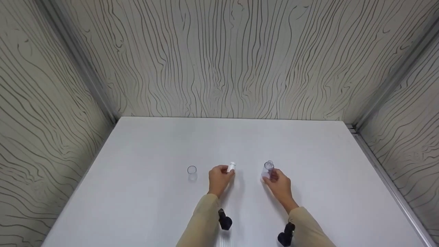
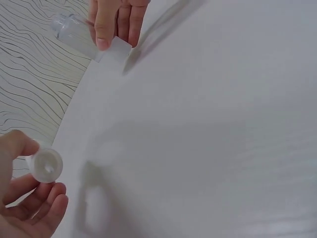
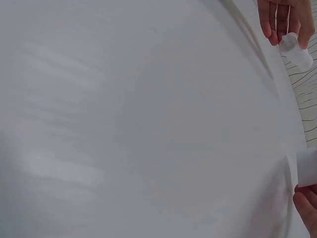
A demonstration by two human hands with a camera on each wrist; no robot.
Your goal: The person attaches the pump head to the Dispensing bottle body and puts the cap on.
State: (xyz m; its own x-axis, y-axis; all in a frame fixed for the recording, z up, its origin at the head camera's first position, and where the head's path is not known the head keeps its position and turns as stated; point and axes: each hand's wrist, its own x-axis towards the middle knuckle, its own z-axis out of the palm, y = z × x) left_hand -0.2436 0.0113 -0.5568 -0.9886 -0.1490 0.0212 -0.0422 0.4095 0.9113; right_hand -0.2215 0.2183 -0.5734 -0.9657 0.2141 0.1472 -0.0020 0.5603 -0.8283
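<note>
My left hand [image 1: 218, 180] pinches a small white cylindrical piece [image 1: 231, 167] between thumb and fingers, a little above the table. In the left wrist view the round hollow end of this white piece [image 2: 47, 165] faces the camera, with a small stem inside. To its right, my right hand [image 1: 279, 187] grips a clear bottle [image 1: 268, 167] with a narrower neck. The lower part of the bottle [image 3: 307, 167] looks white in the right wrist view. The two held things are apart. Left of my left hand a clear cup-like cover [image 1: 192, 174] stands on the table.
The white table [image 1: 154, 144] spreads around both hands. Wood-grain patterned panels [image 1: 219, 61] close in its back and sides, with grey metal posts [image 1: 79, 65] at the corners. Black camera mounts [image 1: 225, 220] sit at both wrists.
</note>
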